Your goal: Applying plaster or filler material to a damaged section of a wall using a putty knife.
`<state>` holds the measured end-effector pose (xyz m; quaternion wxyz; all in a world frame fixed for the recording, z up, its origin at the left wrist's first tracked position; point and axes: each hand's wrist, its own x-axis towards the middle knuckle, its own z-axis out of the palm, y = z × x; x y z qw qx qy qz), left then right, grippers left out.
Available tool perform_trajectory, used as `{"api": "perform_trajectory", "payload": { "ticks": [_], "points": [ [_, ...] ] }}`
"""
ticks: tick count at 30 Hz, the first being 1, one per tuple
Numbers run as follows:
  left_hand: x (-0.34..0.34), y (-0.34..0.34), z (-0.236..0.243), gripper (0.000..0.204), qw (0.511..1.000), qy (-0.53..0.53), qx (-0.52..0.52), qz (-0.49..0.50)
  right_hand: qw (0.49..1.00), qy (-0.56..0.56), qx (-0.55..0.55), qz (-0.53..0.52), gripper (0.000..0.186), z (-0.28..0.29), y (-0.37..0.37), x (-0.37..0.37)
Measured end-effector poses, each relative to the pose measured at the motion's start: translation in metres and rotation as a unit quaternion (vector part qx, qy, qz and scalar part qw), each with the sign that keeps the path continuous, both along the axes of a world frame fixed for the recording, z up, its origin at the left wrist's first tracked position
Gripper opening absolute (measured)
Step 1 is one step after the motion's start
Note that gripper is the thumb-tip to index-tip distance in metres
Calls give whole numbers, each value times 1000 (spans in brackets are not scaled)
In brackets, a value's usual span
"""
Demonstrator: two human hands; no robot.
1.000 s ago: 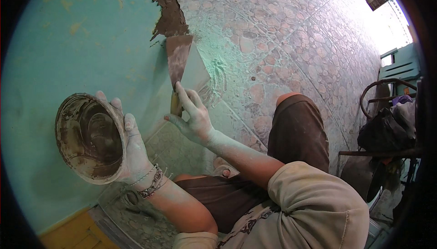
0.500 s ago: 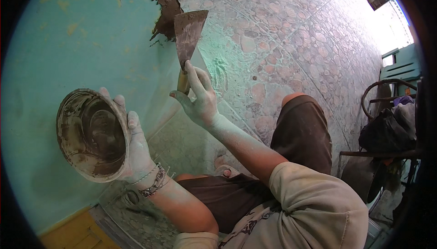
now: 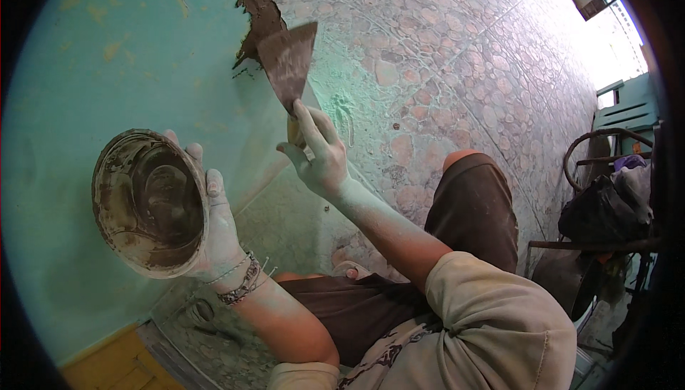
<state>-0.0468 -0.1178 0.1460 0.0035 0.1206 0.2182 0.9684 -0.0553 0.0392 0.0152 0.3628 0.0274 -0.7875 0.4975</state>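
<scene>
2 hnds (image 3: 220, 236) (image 3: 325, 161), 1 cont. (image 3: 113, 201), 1 scrpr (image 3: 290, 62)

At left of frame, we are holding the bowl (image 3: 120, 208) in our left hand (image 3: 220, 236) before the wall (image 3: 157, 69); at upper centre, the scraper (image 3: 289, 62) in our right hand (image 3: 325, 165).

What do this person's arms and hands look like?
The left hand and right hand are gloveless and powdery. Dark-and-light patterned bracelets with thin loose ends circle the left wrist; the right has none. Both sleeves are short and beige.
</scene>
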Motion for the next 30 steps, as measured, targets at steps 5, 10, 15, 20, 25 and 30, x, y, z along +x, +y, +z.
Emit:
{"api": "perform_trajectory", "payload": {
  "ticks": [5, 10, 15, 20, 25, 30],
  "points": [
    [1, 11, 4, 74, 971, -42, -185, 144, 999, 0, -14, 31, 78, 6, 7, -17],
    [1, 16, 10, 77, 987, -91, -72, 109, 1000, -12, 15, 17, 77, -17, 8, -14],
    [-2, 15, 3, 79, 997, -65, -17, 50, 999, -29, 31, -6, 76, -41, 18, -1],
    [-3, 16, 4, 78, 996, -64, -30, 60, 1000, 8, 16, -18, 73, -29, 19, -2],
    [-3, 21, 3, 77, 989, -61, -96, 99, 997, 41, 63, -24, 72, -9, 17, -24],
    [-1, 23, 4, 76, 994, -78, -34, 66, 997, 7, 67, -41, 73, -43, 21, -22]
  ]
}}
